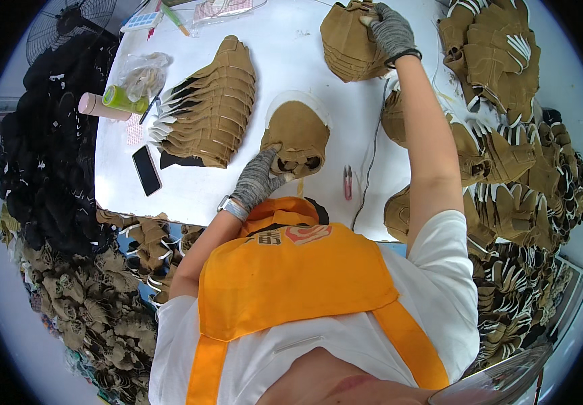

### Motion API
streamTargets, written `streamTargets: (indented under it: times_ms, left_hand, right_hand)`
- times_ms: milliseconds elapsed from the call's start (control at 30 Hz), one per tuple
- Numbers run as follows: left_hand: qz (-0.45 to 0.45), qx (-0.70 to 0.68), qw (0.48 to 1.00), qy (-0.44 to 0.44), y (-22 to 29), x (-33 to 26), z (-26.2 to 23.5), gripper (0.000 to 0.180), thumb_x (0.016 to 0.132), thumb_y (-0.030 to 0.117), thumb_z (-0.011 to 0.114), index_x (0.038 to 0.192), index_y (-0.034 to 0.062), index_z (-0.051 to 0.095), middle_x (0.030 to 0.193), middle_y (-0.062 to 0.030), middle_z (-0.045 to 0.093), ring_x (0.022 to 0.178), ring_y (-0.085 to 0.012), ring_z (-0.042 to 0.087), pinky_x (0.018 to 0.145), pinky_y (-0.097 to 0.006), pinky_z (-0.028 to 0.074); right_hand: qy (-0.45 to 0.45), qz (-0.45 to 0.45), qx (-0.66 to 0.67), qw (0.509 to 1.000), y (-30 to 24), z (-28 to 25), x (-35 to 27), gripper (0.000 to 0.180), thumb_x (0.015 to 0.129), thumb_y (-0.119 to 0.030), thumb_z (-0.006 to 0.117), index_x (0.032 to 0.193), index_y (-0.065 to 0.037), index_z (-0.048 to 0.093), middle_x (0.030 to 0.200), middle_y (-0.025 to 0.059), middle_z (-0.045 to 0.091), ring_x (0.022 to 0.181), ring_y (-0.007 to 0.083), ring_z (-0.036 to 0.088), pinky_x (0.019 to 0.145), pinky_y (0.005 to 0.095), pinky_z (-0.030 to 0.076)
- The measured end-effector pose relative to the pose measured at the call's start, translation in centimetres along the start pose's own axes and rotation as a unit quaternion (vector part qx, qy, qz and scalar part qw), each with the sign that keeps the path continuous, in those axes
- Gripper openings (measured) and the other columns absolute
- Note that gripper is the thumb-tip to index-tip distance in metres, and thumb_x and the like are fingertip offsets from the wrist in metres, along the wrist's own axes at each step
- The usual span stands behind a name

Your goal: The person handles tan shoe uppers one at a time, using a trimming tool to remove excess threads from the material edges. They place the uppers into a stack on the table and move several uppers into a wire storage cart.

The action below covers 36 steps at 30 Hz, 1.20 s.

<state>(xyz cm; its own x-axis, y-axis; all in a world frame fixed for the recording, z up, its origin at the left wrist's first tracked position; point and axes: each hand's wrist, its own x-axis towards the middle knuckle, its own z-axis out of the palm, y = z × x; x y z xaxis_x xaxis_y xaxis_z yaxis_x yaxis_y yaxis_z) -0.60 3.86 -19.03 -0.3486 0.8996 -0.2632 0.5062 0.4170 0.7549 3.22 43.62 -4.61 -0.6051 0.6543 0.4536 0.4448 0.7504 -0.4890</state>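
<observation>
A brown shoe upper [296, 128] with a white rim at its far end lies on the white table in front of me. My left hand [259, 181], in a grey knit glove, grips its near end, where two dark openings show. At the far right, my right hand [393, 32], gloved alike, has its thumb and fingers on a stack of brown shoe uppers [351, 44]. How many pieces it grips there I cannot tell. A long overlapped row of brown uppers with white tabs [214, 108] lies to the left.
Small pink-handled snips [347, 182] lie beside a dark cord [370, 158]. On the left are a phone [146, 170], a pink bottle [97, 106], a green cylinder [124, 100] and a plastic bag [146, 75]. More uppers [501, 57] are heaped at the right; black pieces [55, 155] hang left.
</observation>
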Motion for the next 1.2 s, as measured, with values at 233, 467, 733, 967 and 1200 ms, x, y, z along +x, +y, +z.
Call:
streamTargets:
  times_ms: [233, 467, 733, 967, 1200]
  left_hand:
    - [0.005, -0.093, 0.996, -0.015, -0.6, 0.4, 0.6, 0.082, 0.086, 0.034, 0.07, 0.146, -0.0006, 0.028, 0.148, -0.0208, 0.034, 0.138, -0.029, 0.034, 0.112, -0.036, 0.03]
    - [0.128, -0.377, 0.917, -0.011, 7.3, 0.2, -6.1, 0.085, 0.09, 0.05, 0.06, 0.148, -0.0002, 0.024, 0.15, -0.0186, 0.033, 0.137, -0.0263, 0.034, 0.113, -0.037, 0.028]
    - [0.166, -0.847, 0.429, -0.265, 17.5, 1.6, -10.5, 0.079, 0.092, 0.065, 0.04, 0.147, 0.0085, 0.03, 0.148, -0.0123, 0.036, 0.137, -0.0307, 0.034, 0.112, -0.047, 0.03]
    - [0.237, -0.798, 0.501, -0.236, 21.3, -1.8, -10.3, 0.077, 0.091, 0.055, 0.054, 0.146, 0.0075, 0.027, 0.146, -0.0165, 0.035, 0.134, -0.0354, 0.036, 0.111, -0.056, 0.031]
    - [0.258, -0.801, 0.535, -0.074, 22.3, -3.2, -12.6, 0.066, 0.095, 0.03, 0.059, 0.146, 0.0034, 0.025, 0.146, -0.0187, 0.035, 0.135, -0.0346, 0.035, 0.114, -0.054, 0.03]
  right_hand:
    - [0.067, -0.059, 0.01, 0.996, -2.3, -9.0, 3.1, 0.017, 0.087, -0.013, 0.063, 0.101, -0.004, 0.063, 0.089, 0.014, 0.067, 0.083, 0.0235, 0.063, 0.077, 0.0349, 0.049]
    - [0.068, -0.052, 0.094, 0.992, -10.9, -19.0, -3.5, 0.021, 0.088, -0.018, 0.067, 0.1, -0.002, 0.062, 0.088, 0.0118, 0.066, 0.083, 0.0198, 0.061, 0.076, 0.0341, 0.049]
    - [-0.103, 0.087, 0.286, 0.949, -18.6, -21.2, -11.1, 0.037, 0.082, -0.035, 0.075, 0.099, -0.003, 0.068, 0.085, 0.0068, 0.068, 0.075, 0.0119, 0.059, 0.069, 0.0286, 0.049]
    - [0.02, 0.03, 0.181, 0.983, -18.9, -20.4, -13.2, 0.034, 0.083, -0.033, 0.072, 0.101, -0.004, 0.067, 0.083, 0.0118, 0.068, 0.074, 0.0193, 0.062, 0.07, 0.0313, 0.05]
    - [0.228, -0.118, 0.243, 0.935, -18.9, -16.7, -17.3, 0.027, 0.089, -0.022, 0.064, 0.112, -0.008, 0.063, 0.107, 0.0103, 0.064, 0.095, 0.0212, 0.064, 0.083, 0.0335, 0.051]
